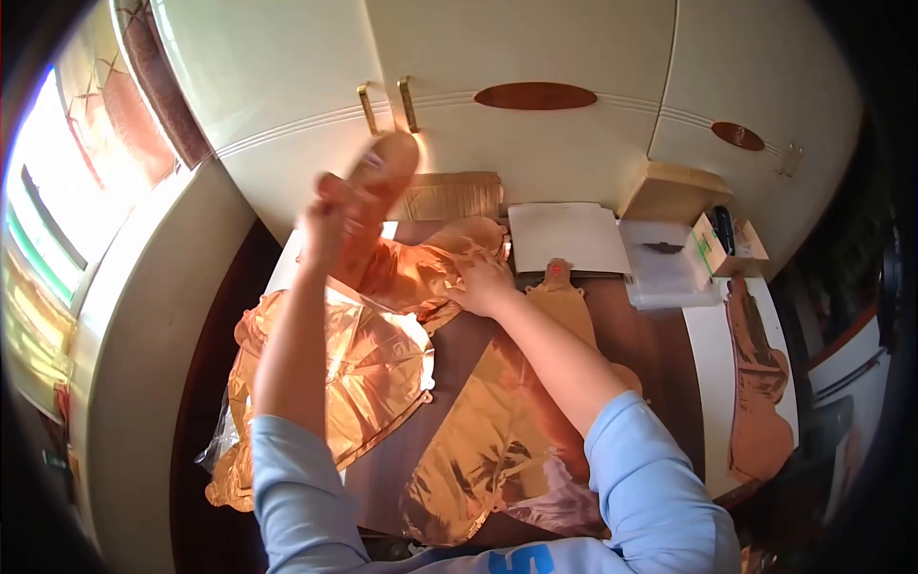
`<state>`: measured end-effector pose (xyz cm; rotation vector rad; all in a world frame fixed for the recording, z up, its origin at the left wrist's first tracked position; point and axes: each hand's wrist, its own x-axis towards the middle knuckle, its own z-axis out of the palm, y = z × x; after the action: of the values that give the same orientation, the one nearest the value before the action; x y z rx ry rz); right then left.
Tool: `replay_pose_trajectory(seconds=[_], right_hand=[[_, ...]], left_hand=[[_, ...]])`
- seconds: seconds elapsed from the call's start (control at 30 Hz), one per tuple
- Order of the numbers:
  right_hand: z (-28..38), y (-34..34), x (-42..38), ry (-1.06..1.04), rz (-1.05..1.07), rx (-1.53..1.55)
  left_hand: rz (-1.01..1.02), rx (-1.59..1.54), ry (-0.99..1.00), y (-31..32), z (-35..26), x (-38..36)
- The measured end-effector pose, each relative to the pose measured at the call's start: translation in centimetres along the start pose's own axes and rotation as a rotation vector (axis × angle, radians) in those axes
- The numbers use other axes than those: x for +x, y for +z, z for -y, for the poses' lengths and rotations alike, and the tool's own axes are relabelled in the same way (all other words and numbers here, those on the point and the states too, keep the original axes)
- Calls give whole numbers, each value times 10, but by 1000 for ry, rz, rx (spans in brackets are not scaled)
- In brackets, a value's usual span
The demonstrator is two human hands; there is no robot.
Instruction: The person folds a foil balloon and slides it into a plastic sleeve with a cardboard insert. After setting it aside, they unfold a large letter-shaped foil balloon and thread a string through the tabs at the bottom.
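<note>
A copper-coloured foil balloon (406, 277) lies creased and flat at the back of the table, one rounded end raised towards the cabinet doors. My left hand (333, 215), blurred by motion, is closed on the edge of that raised end. On the balloon's right part rests my right hand (483, 282), fingers spread over the foil and pressing it down. Nearer to me on the left is a second, crinkled foil balloon (373, 368), partly under the first. Below my right forearm another flat foil balloon (473, 430) stretches towards my body.
Cream cabinet doors (535, 48) stand behind the table (655, 340). Along the back are a cardboard piece (454, 194), a white board (566, 234), a clear plastic tray (660, 277) and a small box (732, 247). One more foil balloon (760, 430) hangs over the right edge.
</note>
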<state>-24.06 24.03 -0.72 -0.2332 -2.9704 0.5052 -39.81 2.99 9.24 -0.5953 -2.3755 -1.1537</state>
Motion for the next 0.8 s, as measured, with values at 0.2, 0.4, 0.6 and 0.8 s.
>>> replay_pose_trajectory(seconds=[0.2, 0.4, 0.6, 0.8], right_hand=[[-2, 3, 6, 4, 45, -60], [8, -18, -2, 68, -108, 164], [73, -156, -45, -519, -776, 180], [111, -245, -90, -659, -430, 208]], left_hand=[[-539, 389, -117, -190, 38, 96], [-344, 254, 158, -269, 11, 97], [73, 225, 319, -215, -125, -12], [326, 57, 479, -174, -194, -93]])
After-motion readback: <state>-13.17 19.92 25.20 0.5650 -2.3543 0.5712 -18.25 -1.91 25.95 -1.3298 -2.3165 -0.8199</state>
